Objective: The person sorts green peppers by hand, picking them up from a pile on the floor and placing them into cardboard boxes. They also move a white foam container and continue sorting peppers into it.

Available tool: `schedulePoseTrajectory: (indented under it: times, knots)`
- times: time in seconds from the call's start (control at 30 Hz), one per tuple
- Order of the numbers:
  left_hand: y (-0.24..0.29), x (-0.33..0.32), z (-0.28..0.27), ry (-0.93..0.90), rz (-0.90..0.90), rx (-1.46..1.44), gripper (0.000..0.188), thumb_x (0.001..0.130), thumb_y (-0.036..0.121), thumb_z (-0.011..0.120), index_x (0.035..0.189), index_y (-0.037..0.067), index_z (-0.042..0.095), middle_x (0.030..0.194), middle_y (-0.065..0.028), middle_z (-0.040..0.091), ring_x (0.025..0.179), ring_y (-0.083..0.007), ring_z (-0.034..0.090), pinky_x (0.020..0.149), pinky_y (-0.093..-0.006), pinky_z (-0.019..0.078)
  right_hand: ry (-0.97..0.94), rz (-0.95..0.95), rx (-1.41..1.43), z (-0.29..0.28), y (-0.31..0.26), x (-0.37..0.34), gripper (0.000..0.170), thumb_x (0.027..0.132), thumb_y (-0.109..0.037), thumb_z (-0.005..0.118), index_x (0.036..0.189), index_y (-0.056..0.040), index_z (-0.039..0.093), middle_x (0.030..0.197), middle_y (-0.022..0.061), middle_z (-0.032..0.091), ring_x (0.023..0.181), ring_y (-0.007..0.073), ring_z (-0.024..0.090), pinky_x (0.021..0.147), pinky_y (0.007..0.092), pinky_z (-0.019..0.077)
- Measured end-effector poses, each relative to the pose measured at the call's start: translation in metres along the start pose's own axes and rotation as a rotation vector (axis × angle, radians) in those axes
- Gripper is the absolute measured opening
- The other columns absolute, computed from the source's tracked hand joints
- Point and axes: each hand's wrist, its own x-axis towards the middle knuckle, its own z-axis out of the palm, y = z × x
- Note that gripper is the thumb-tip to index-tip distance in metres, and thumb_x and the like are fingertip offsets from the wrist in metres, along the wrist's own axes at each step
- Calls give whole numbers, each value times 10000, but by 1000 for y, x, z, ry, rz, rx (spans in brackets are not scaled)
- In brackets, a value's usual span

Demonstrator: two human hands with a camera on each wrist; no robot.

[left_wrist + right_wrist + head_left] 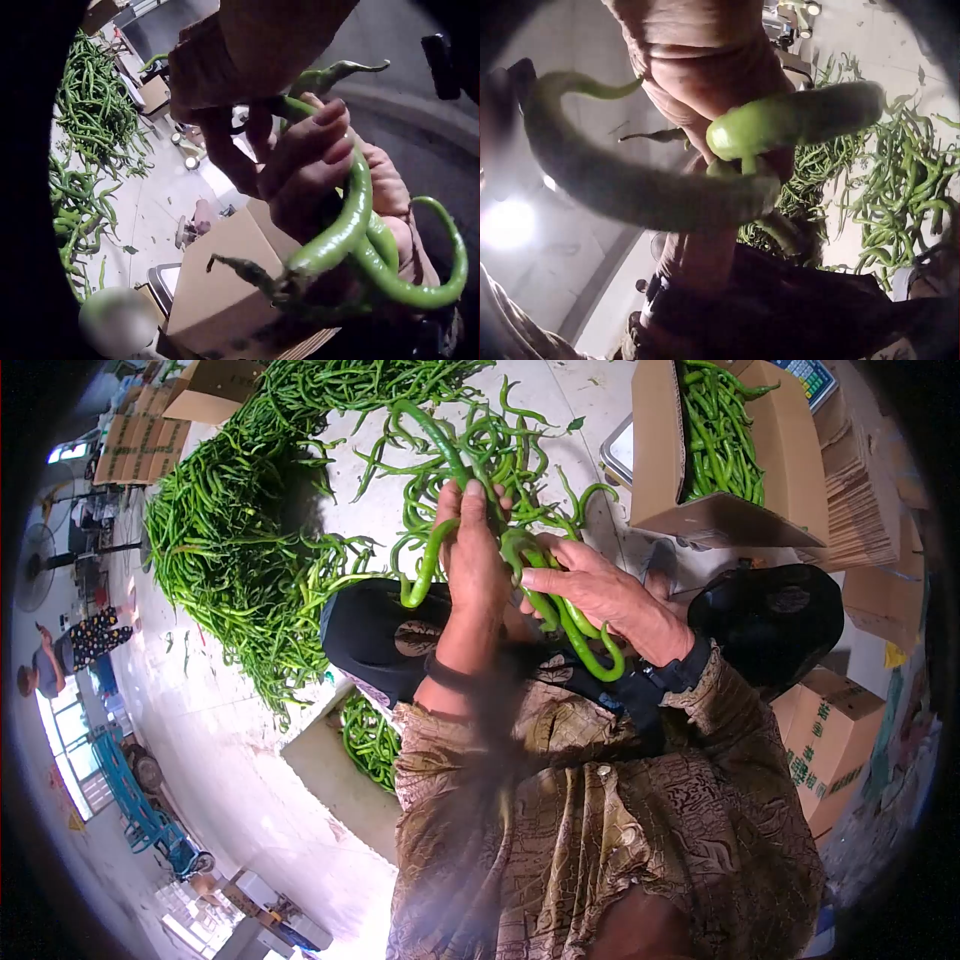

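Observation:
In the head view my left hand (474, 555) grips long green chili peppers; one pepper (432, 435) sticks up past the thumb and a curved pepper (428, 568) hangs beside the wrist. Close on its right, my right hand (612, 595) holds several more, with a hooked pepper (590, 648) trailing below the palm. The left wrist view shows a glossy pepper (341, 236) lying across the right hand's curled fingers (304, 154). Filling the front of the right wrist view is a large curved pepper (630, 191), near a blunt pepper end (780, 120).
Loose peppers (520, 450) lie on the floor ahead, beside a big pepper heap (215, 530). At right, a cardboard box (795, 475) with peppers inside stands on a scale (618, 452). Flattened cartons (858, 500) are stacked beyond. A closed box (825, 735) sits behind the right knee.

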Motion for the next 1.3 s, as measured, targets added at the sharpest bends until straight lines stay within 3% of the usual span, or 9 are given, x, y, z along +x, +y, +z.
schedulePoseTrajectory:
  times: [0.13, 0.3, 0.43, 0.63, 0.73, 0.83, 0.93, 1.1, 1.3]
  knots:
    - [11, 4, -3, 119, 102, 79, 338, 986, 245, 507, 1246, 30, 514, 993, -65, 609, 882, -141, 577, 794, -297, 464, -37, 25, 299, -28, -12, 7, 324, 919, -148, 574, 1184, 37, 546, 1029, 124, 645, 835, 183, 628, 753, 329, 540]
    - [37, -15, 0, -160, 73, 52, 342, 990, 224, 491, 1215, -32, 509, 738, 3, 469, 625, -87, 410, 555, -231, 351, -7, -135, 469, -57, -21, -2, 328, 949, -201, 545, 1176, 35, 550, 991, 124, 633, 810, 184, 608, 724, 315, 514]
    - [64, -45, 6, -313, -18, 507, 388, 935, 306, 530, 1093, -39, 611, 685, 18, 474, 604, -80, 402, 549, -228, 305, -34, -260, 579, -57, -43, -11, 319, 895, -189, 646, 1144, 0, 584, 923, 62, 629, 806, 151, 587, 715, 300, 494]
    - [58, -69, 11, -438, -115, 752, 348, 943, 295, 545, 1086, -9, 636, 703, 15, 504, 643, -90, 451, 587, -232, 348, 5, -311, 380, -46, -65, -15, 263, 887, -211, 649, 1083, -37, 620, 1158, 129, 636, 883, 159, 608, 792, 310, 514]
    - [51, -69, 2, -339, -56, 463, 338, 951, 264, 532, 1105, -26, 612, 699, 1, 502, 630, -74, 437, 582, -216, 350, -172, -318, 464, -55, -60, -10, 194, 894, -204, 623, 1025, -61, 624, 1231, 165, 595, 913, 165, 603, 805, 311, 514]
    - [64, -75, 16, -265, -34, 465, 281, 954, 196, 508, 1113, -9, 614, 916, -63, 621, 822, -123, 550, 747, -248, 436, -146, -285, 496, -48, -59, -12, 209, 891, -219, 631, 1029, -62, 619, 1240, 187, 581, 929, 169, 606, 832, 313, 515]
    - [57, -64, 17, -553, 252, 668, 278, 934, 169, 521, 1126, -11, 610, 1255, -123, 572, 1150, -229, 523, 1000, -353, 382, -172, -324, 403, -46, -49, -1, 239, 897, -224, 637, 1027, -28, 594, 1208, 165, 557, 1021, 175, 564, 834, 309, 499]
    - [36, -62, 26, -572, 379, 856, 250, 915, 170, 580, 1089, 0, 634, 1232, -167, 580, 1140, -297, 541, 980, -376, 402, 69, -339, 114, -22, -44, -3, 246, 938, -162, 602, 1122, -5, 563, 1145, 84, 574, 999, 146, 566, 870, 288, 485]
    - [57, -74, 14, -378, 473, 937, 236, 924, 133, 555, 1091, -18, 627, 1144, -161, 631, 1063, -270, 588, 948, -353, 426, -23, -359, -106, -13, -34, 9, 384, 883, -211, 675, 1195, -27, 551, 1086, 39, 588, 926, 134, 595, 732, 237, 494]
